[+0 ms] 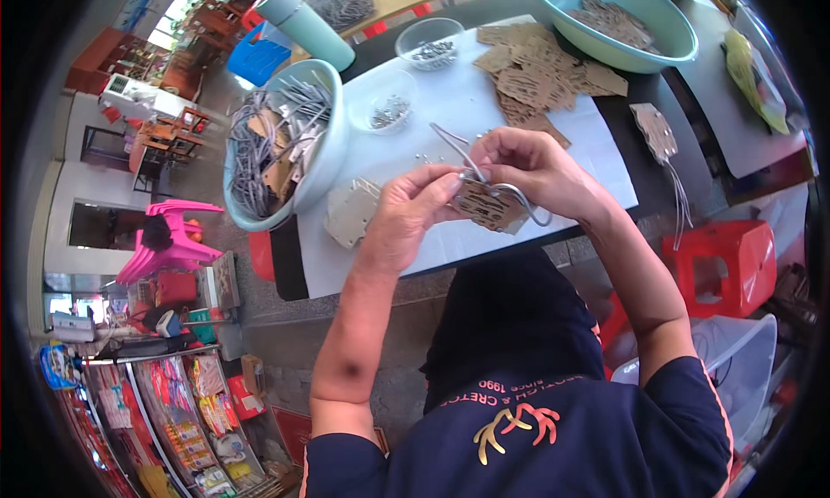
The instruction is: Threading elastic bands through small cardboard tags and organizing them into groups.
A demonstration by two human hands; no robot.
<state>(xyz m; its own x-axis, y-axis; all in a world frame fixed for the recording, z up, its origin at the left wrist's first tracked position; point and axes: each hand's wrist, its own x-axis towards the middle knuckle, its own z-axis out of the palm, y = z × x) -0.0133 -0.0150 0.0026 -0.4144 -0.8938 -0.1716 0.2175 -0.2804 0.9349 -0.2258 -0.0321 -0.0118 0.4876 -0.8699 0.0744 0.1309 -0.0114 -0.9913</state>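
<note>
Shop-like room [259,334] behind and left of the fingers, stocked display racks [186,411] far off at lower left. Dark table [692,165] under the work; white sheet [596,174] spread over it, directly beneath both sets of fingers.

Forearms: left [350,325] climbs steeply from the lower edge, leaning a little right; right [635,260] slants up and leftward, elbow bent wide. Wrists raised, the two hands meeting in front of the body.

Beyond the right fingers, far right, a green tub [666,59] with brown pieces inside. Left of the left fingers, a pale blue tub [335,156] crowded with grey cables. Nearer, just past the fingertips, a heap of brown boards [536,74].

Left hand [413,197]: thumb and forefinger together, clamped on the left edge of a brown board [493,206]. Right hand [529,165]: knuckles upward, wrist flexed, thumb and forefinger pinched on a grey cable [541,216] at the board's top edge; whether they also touch the board, cannot tell. Cable bends up between the hands and loops around below the right fingers.

Small metal parts [391,112] in a clear dish, ahead of the left fingertips.
</note>
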